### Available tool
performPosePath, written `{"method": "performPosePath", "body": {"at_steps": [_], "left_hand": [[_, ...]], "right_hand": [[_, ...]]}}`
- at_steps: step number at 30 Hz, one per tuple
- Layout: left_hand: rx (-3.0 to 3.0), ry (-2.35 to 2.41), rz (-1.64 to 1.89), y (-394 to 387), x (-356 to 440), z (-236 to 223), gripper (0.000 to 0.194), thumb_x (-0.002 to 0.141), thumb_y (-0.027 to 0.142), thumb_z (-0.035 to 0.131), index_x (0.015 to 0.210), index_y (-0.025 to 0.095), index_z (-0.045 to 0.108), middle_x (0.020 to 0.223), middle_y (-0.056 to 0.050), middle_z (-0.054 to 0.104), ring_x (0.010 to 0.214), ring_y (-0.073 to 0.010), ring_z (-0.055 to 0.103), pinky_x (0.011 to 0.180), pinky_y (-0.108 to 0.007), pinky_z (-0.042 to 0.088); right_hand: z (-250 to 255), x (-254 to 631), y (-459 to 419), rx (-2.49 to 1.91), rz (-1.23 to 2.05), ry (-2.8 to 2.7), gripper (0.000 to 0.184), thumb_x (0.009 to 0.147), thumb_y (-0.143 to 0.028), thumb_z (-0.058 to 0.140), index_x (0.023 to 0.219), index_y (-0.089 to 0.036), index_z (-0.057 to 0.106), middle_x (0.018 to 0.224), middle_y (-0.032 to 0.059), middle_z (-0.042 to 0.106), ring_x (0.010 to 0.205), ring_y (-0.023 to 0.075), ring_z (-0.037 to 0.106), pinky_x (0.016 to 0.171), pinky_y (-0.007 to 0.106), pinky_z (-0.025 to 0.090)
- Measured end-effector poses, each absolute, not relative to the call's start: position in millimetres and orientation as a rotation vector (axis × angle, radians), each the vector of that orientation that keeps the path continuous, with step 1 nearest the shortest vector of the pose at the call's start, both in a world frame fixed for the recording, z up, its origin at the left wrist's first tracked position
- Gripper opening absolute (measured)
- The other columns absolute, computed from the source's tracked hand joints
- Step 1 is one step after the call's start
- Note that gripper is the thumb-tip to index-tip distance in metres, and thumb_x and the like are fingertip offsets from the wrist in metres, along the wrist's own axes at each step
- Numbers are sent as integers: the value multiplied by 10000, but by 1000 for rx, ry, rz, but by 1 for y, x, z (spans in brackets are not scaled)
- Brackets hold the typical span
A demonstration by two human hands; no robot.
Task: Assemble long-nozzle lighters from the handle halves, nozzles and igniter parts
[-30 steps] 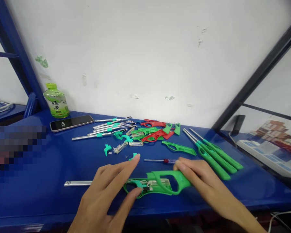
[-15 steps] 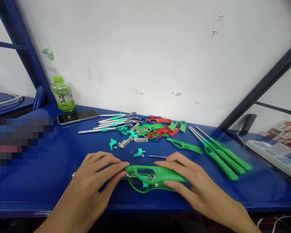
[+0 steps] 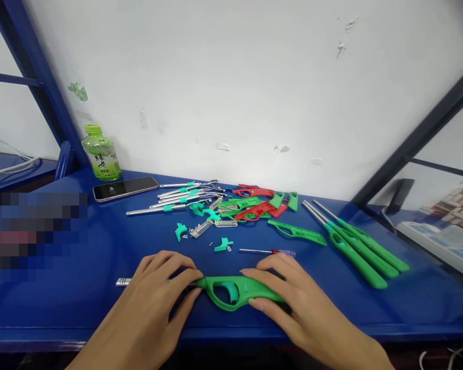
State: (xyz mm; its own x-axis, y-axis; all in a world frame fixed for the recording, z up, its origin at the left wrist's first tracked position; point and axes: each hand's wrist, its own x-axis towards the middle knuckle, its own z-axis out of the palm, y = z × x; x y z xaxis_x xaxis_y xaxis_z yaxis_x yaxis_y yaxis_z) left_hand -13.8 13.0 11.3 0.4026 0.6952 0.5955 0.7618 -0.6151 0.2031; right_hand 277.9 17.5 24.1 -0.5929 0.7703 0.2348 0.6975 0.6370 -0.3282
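Note:
A green long-nosed gas lighter (image 3: pixel 250 289) lies on the blue table in front of me, its two shell halves lined up. A teal trigger shows inside its finger loop, and its metal tube points left. My left hand (image 3: pixel 160 295) pinches the front of the shell where the tube enters, covering most of the tube. My right hand (image 3: pixel 293 298) grips the handle, thumb on the near side and fingers on the far side; the handle's end is hidden under it. Just beyond lies a screwdriver (image 3: pixel 283 252) with a red and purple handle.
Teal triggers (image 3: pixel 224 244), clear fuel tanks (image 3: pixel 202 228), metal tubes (image 3: pixel 170 207) and green and red shell halves (image 3: pixel 297 233) lie farther back. Several whole green lighters (image 3: pixel 358 259) lie at right. A phone (image 3: pixel 125 188) and a green tea bottle (image 3: pixel 101 154) are at back left.
The green upper shell half has come down onto the lower half, hiding the inner parts. My left hand has moved to the front of the shell, and my right hand has closed around the handle.

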Motion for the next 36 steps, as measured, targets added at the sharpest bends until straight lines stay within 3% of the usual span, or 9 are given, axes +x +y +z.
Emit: {"method": "performPosePath", "body": {"at_steps": [13, 17, 21, 25, 30, 36], "left_hand": [[-2553, -1348, -1001, 12, -15, 11, 247, 1031, 214, 533, 1036, 273, 773, 1011, -25, 761, 934, -220, 695, 806, -354, 546], [-2559, -1319, -1010, 13, -13, 10, 258, 1033, 182, 519, 995, 259, 762, 984, -24, 753, 897, -210, 687, 777, -349, 540], [-2530, -1243, -975, 13, -10, 11, 309, 1022, 122, 476, 947, 240, 752, 966, -34, 751, 864, -214, 682, 741, -355, 533], [-2490, -1163, -921, 12, -9, 11, 350, 1007, 84, 454, 974, 235, 767, 984, -43, 759, 911, -231, 687, 783, -372, 539], [-2496, -1186, -989, 13, -10, 5, 292, 1049, 151, 480, 969, 245, 744, 988, -28, 747, 909, -217, 676, 808, -362, 528], [-2449, -1173, -945, 15, -9, -2, 219, 1035, 137, 511, 1101, 237, 694, 1063, -24, 750, 1006, -235, 681, 923, -402, 466]], "right_hand": [[21, 274, 14, -1164, 190, -2499, 392, 1123, -351, 489, 1494, -314, 609, 1293, 99, 672, 1193, 278, 656, 1051, 462, 565], [23, 271, 11, -1159, 120, -2527, 410, 1120, -335, 487, 1505, -271, 614, 1209, 114, 685, 1087, 290, 666, 980, 482, 579], [24, 269, 9, -1208, 208, -2516, 415, 1116, -310, 498, 1514, -266, 608, 1185, 109, 669, 1086, 286, 651, 1035, 528, 548], [25, 269, 10, -1220, 293, -2480, 415, 1120, -338, 499, 1518, -282, 606, 1193, 106, 660, 1118, 283, 633, 1072, 533, 518], [24, 269, 12, -1254, 371, -2436, 399, 1111, -346, 528, 1496, -318, 631, 1171, 96, 657, 1074, 272, 634, 1015, 491, 550], [10, 273, 8, -1205, 374, -2302, 341, 1093, -338, 572, 1422, -351, 661, 1220, 82, 681, 1105, 272, 664, 979, 442, 570]]}}
